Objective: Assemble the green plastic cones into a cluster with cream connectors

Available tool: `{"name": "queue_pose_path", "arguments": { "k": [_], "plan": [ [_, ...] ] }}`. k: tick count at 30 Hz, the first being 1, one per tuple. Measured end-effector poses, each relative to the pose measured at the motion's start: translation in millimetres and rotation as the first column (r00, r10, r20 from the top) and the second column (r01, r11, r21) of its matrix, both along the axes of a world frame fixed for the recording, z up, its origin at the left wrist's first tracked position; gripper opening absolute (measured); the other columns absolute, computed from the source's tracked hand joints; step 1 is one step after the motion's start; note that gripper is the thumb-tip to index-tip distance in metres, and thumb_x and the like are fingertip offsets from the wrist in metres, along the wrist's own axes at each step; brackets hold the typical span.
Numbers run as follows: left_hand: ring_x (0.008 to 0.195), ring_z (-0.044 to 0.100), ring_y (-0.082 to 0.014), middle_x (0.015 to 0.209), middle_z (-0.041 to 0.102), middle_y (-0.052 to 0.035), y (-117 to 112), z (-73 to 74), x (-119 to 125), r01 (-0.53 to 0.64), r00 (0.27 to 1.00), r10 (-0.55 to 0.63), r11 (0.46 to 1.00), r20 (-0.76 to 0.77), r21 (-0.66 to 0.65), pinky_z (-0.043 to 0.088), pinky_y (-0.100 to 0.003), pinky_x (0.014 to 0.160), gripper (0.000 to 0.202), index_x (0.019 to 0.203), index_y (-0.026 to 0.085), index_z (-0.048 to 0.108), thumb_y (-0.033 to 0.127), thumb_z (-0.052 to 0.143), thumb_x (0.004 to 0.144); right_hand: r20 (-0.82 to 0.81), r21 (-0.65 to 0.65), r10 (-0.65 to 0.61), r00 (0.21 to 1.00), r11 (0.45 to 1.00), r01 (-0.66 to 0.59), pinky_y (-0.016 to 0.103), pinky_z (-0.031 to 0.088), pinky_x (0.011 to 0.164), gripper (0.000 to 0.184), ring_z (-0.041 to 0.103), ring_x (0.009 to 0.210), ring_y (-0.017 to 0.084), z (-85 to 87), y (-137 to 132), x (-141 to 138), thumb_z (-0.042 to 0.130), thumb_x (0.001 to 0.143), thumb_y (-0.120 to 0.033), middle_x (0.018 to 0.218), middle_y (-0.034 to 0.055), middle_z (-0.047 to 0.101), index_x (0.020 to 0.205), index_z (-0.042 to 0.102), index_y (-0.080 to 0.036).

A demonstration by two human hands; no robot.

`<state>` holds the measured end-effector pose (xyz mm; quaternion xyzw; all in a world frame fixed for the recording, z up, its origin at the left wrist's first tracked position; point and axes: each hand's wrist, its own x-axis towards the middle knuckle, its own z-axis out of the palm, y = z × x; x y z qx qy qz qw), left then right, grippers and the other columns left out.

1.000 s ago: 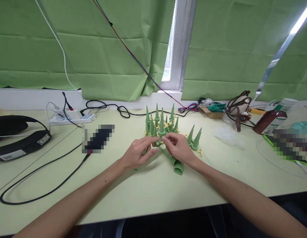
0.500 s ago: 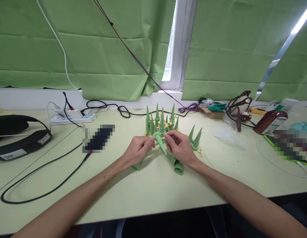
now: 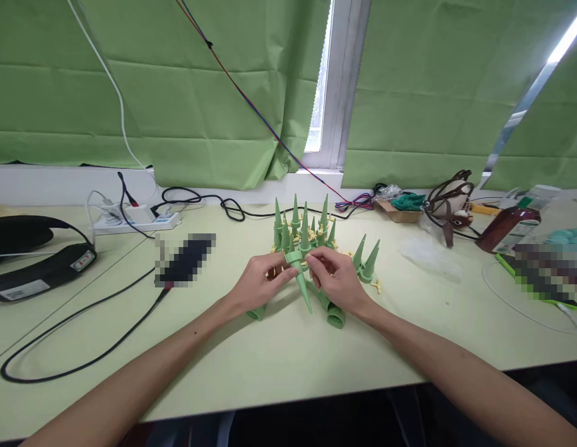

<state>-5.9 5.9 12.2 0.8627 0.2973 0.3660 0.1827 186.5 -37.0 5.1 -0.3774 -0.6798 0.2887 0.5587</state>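
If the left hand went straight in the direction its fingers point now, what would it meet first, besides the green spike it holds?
Probably the right hand, just past the wide end of the green spike; depth is hard to judge from this view.

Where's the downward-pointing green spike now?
In the head view, the green spike is near the middle, held in the left hand, just left of the right hand.

A slender green spike (image 3: 303, 290) with a wide collar, held tilted between the left hand (image 3: 260, 282) and right hand (image 3: 334, 278), its narrow tip pointing down and slightly right.
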Motion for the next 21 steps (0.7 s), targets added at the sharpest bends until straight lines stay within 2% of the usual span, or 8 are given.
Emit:
{"name": "queue_pose_path", "arguments": {
  "k": [8,15,18,21],
  "plan": [
    [0.056,0.038,-0.0084,0.061,0.043,0.0040,0.1,-3.0,0.2,0.016,0.998,-0.021,0.994,0.053,0.105,0.034,-0.021,0.052,0.032,0.066,0.016,0.049,0.034,0.065,0.087,0.008,-0.006,0.006,1.000,1.000,-0.006,0.024,0.036,0.047,0.023,0.044,0.047,0.010,1.5,-1.4,-0.6,0.053,0.095,-0.034,0.055,-0.0042,0.048,0.078,0.057,-0.019],
    [0.060,0.041,-0.0091,0.068,0.048,0.0020,-0.8,-4.1,-0.1,0.089,0.991,-0.105,0.982,0.088,0.167,0.035,-0.022,0.053,0.010,0.086,0.015,0.062,0.023,0.069,0.085,0.076,0.009,-0.028,0.997,1.000,0.028,0.024,0.035,0.047,0.026,0.044,0.046,0.010,2.0,-1.1,0.8,0.052,0.095,-0.035,0.052,-0.0041,0.047,0.076,0.057,-0.018],
    [0.059,0.041,-0.0088,0.067,0.048,0.0020,-3.3,-3.9,0.4,0.097,0.988,-0.117,0.977,0.100,0.188,0.035,-0.021,0.052,0.008,0.090,0.016,0.064,0.017,0.069,0.083,0.091,0.013,-0.027,0.995,1.000,0.026,0.024,0.035,0.047,0.027,0.042,0.045,0.009,2.2,-1.8,1.2,0.051,0.095,-0.035,0.051,-0.0044,0.047,0.074,0.056,-0.018],
    [0.058,0.041,-0.0084,0.070,0.051,0.0012,-4.4,-4.5,0.4,0.110,0.987,-0.133,0.969,0.093,0.222,0.034,-0.021,0.050,0.015,0.094,0.016,0.066,0.010,0.065,0.081,0.087,0.013,-0.022,0.996,1.000,0.021,0.023,0.034,0.047,0.028,0.041,0.044,0.009,2.1,-2.5,0.9,0.052,0.095,-0.035,0.050,-0.0048,0.046,0.072,0.054,-0.019]
  ]
}}
